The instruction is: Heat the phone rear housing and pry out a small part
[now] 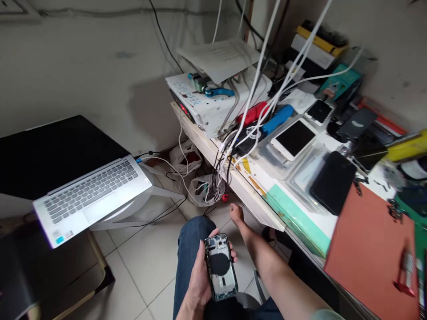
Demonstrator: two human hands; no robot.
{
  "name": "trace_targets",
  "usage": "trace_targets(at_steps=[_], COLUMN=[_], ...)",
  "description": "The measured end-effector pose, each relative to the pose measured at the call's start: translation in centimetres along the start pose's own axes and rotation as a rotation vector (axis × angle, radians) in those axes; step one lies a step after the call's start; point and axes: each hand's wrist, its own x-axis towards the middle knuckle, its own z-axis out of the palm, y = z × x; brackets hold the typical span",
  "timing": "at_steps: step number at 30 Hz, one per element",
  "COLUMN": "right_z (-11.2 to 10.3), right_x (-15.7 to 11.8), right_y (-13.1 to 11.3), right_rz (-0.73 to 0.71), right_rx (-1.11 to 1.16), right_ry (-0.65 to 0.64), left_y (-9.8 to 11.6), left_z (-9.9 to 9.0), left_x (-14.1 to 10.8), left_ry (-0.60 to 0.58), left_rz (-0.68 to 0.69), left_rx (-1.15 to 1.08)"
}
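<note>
An opened phone housing (220, 266) rests in my left hand (200, 275), its inside facing up, with a dark round patch in the middle. The thumb lies along its left edge and the fingertips show at the right edge. My right hand (236, 213) is stretched forward beyond the phone, beside the front edge of the desk (253, 200). Its fingers are curled in, and whether they hold anything is hidden. A small red object (225, 197) lies just past it, low down near the cables.
On the left stands a silver laptop (90, 191). The desk holds a white-framed phone (293, 138), a black phone (333, 181), a red-orange mat (373, 249) and a white box (213, 102). White cables (255, 89) hang across the desk; bags (202, 191) lie below.
</note>
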Motion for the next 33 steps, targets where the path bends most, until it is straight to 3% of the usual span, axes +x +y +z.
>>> trace_targets(at_steps=[4,8,10,13,17,20,22,24,26,27,30,33], right_z=[-2.8,-6.4,-8.3,-11.0,-14.5,-18.1,-21.2,-24.8,-28.3,-29.9,-33.9,-36.4], right_x=[-8.9,-18.9,-23.6,-29.8,-36.4,-40.5,-42.7,-43.8,-43.8,-43.4,-41.1,-38.5], right_y=[2.4,6.2,8.0,9.3,7.6,5.4,4.5,4.4,4.8,5.2,6.4,7.2], right_rz=[0.116,0.185,0.207,0.210,0.101,-0.008,-0.060,-0.125,-0.096,-0.060,0.098,0.210], right_rx=[0.024,0.083,0.104,0.118,0.160,0.212,0.249,0.287,0.271,0.239,0.041,-0.093], right_ry=[-0.113,-0.092,-0.029,0.084,0.217,0.319,0.425,0.674,0.888,0.936,0.907,0.829], left_y=[-0.3,-0.9,-1.4,-2.6,-4.9,-6.5,-7.6,-8.9,-10.3,-11.1,-13.0,-14.3], left_z=[0.5,2.7,5.6,11.7,19.4,22.8,24.2,25.5,26.7,27.3,28.7,29.2], left_x=[-0.2,-1.1,-2.7,-6.4,-10.3,-11.0,-10.6,-9.8,-8.8,-8.3,-6.5,-4.7], left_ry=[-0.065,-0.026,-0.048,-0.112,-0.243,-0.373,-0.458,-0.528,-0.585,-0.609,-0.649,-0.636], left_rz=[0.042,0.074,0.116,0.188,0.274,0.302,0.342,0.412,0.489,0.515,0.543,0.574], left_rx=[0.095,0.265,0.372,0.406,0.405,0.394,0.378,0.345,0.321,0.319,0.334,0.354])
